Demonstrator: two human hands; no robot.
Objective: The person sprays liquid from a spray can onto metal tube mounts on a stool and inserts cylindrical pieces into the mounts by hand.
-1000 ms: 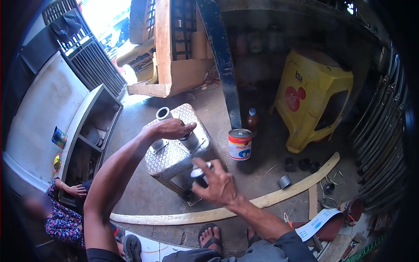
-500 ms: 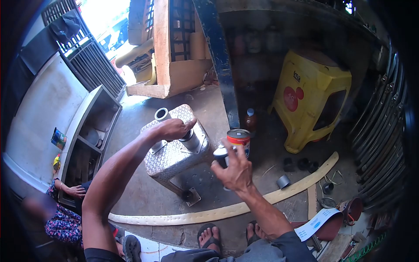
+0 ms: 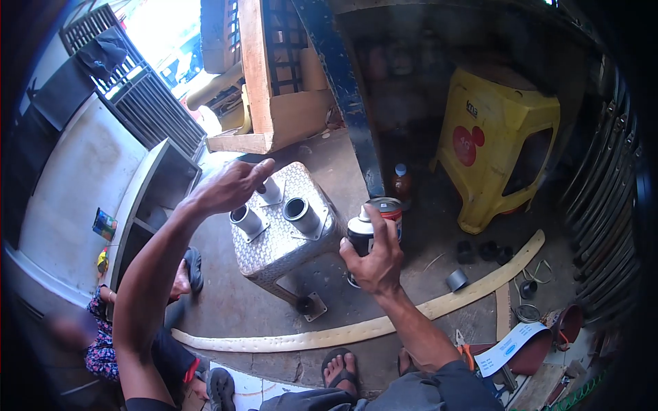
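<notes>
My left hand (image 3: 233, 185) is closed at the top of the rear metal tube (image 3: 273, 192), its fingertips over the rim and partly hidden. That tube stands on a square flange on a silver, diamond-patterned stool (image 3: 274, 255). Two more flanged tubes stand upright there: a left one (image 3: 251, 223) and a right one (image 3: 302, 215), both with dark open mouths. To the right of the stool, my right hand (image 3: 377, 260) grips a spray can (image 3: 359, 241) with a dark body and white top, the index finger raised over the nozzle.
Behind the spray can stands a red paint tin (image 3: 392, 209), near a bottle (image 3: 401, 182) with a blue cap. A yellow plastic stool (image 3: 490, 144) is at right. A long pale strip (image 3: 329, 340) curves across the floor. Another person's patterned sleeve (image 3: 103, 353) shows at lower left.
My left hand has moved left and up from the right tube to the rear tube. The spray can in my right hand has shifted slightly right, and the camera view has turned a little.
</notes>
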